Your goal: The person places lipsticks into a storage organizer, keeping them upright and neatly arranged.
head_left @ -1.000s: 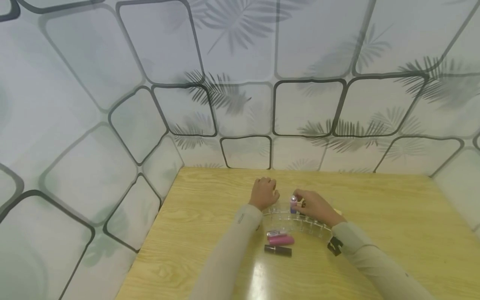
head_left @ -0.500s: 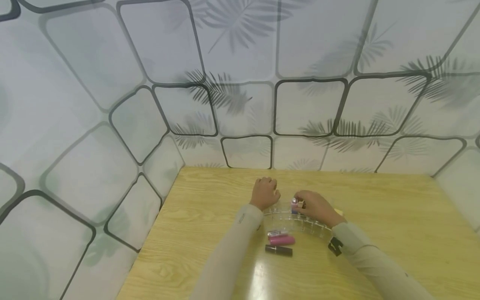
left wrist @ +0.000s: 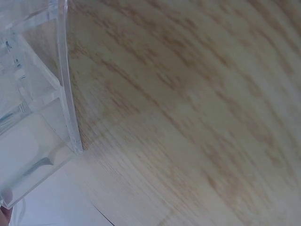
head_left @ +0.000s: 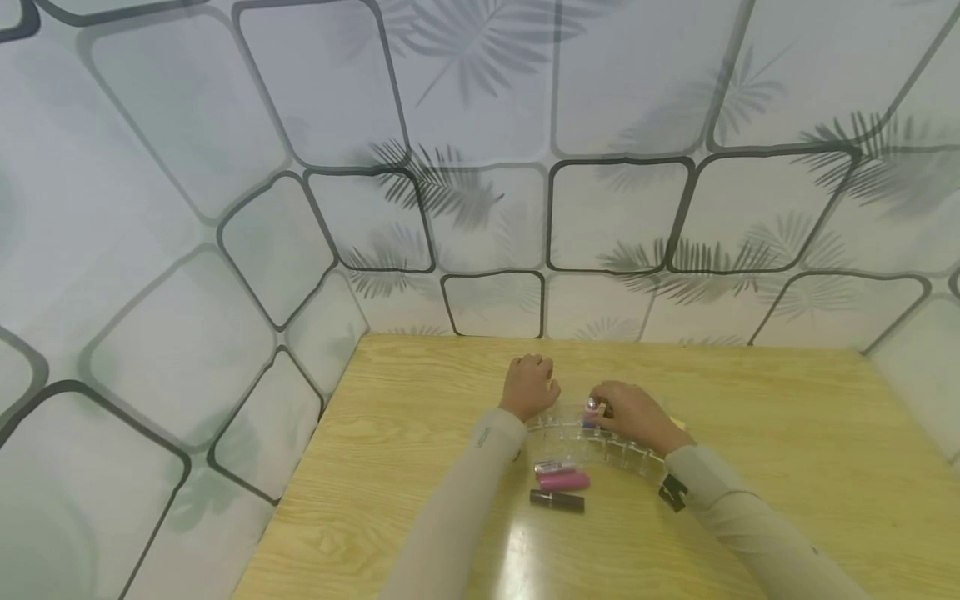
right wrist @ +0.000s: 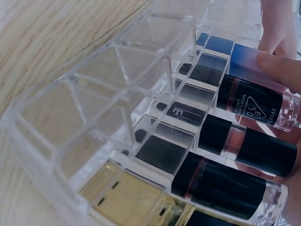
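Observation:
A clear, curved lipstick organizer (head_left: pixel 558 431) with tiered slots stands on the table. My right hand (head_left: pixel 639 414) pinches a blue-to-pink lipstick tube (right wrist: pixel 247 63) with a shiny silver top. Its blue end sits in a slot, seen through the clear walls in the right wrist view. Beside it, black lipstick tubes (right wrist: pixel 223 186) and a gold one (right wrist: pixel 124 193) fill neighbouring slots. My left hand (head_left: pixel 528 387), fingers curled, holds the organizer's left end. Only a fingertip (left wrist: pixel 4 214) shows at the clear corner in the left wrist view.
In front of the organizer lie a silvery tube (head_left: pixel 553 467), a pink tube (head_left: pixel 564 481) and a dark tube (head_left: pixel 557 501). A patterned wall (head_left: pixel 495 304) borders the wooden table (head_left: pixel 420 467) at the back and left.
My right hand has lowered the blue-to-pink lipstick tube slightly and shifted it a little right, so less of it shows above the organizer. My left hand stays in place.

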Demonstrator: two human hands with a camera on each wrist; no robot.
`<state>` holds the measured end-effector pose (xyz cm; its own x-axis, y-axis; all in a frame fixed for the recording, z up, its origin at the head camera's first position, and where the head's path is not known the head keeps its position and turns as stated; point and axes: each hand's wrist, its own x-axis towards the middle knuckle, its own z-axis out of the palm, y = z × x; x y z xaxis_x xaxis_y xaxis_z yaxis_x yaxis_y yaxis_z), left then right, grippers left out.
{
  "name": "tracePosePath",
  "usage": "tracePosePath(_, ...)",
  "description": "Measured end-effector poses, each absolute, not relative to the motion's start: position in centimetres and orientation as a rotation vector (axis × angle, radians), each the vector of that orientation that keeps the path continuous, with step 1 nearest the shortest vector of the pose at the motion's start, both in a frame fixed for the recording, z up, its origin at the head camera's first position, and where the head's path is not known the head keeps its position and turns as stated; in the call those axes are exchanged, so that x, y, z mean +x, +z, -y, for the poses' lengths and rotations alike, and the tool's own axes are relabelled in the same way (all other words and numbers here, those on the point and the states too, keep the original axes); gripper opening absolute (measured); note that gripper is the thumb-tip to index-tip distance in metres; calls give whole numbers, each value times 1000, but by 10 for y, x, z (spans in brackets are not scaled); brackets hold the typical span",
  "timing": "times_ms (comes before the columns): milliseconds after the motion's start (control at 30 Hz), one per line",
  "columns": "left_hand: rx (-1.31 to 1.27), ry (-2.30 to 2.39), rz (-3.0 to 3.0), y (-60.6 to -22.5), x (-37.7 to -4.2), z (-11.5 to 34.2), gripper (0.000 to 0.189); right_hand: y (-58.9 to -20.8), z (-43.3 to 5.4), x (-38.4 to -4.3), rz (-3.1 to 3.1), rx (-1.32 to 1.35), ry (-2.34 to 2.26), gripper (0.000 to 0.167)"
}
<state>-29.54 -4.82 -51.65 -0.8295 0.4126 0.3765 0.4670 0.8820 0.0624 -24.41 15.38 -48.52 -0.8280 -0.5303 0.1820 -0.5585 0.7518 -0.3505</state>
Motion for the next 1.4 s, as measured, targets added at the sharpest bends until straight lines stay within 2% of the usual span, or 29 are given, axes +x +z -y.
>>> tracePosePath(367, -701, -192, 2678, -515, -296, 52, 12, -477, -155, -237, 2845, 861, 610, 27)
tracePosePath(533, -756, -61, 2678, -511, -297, 57, 15, -465, -154, -222, 2692, 837, 527, 36)
tracePosePath(733, -793, 48, 2641, -510, -298, 59, 23, -457, -144, -192, 2366, 918, 461, 33)
tracePosePath(933, -776, 39, 2598, -514, -298, 58, 23, -480, -127, -158, 2302, 990, 339, 35)
tracePosePath(1100, -754, 12, 2567, -519, -298, 60, 18, -504, -113, -139, 2430, 1032, 296, 29)
tracePosePath(1400, -745, -74, 2557, -520, -297, 57, 13, -533, -108, -143, 2477, 1053, 384, 27)
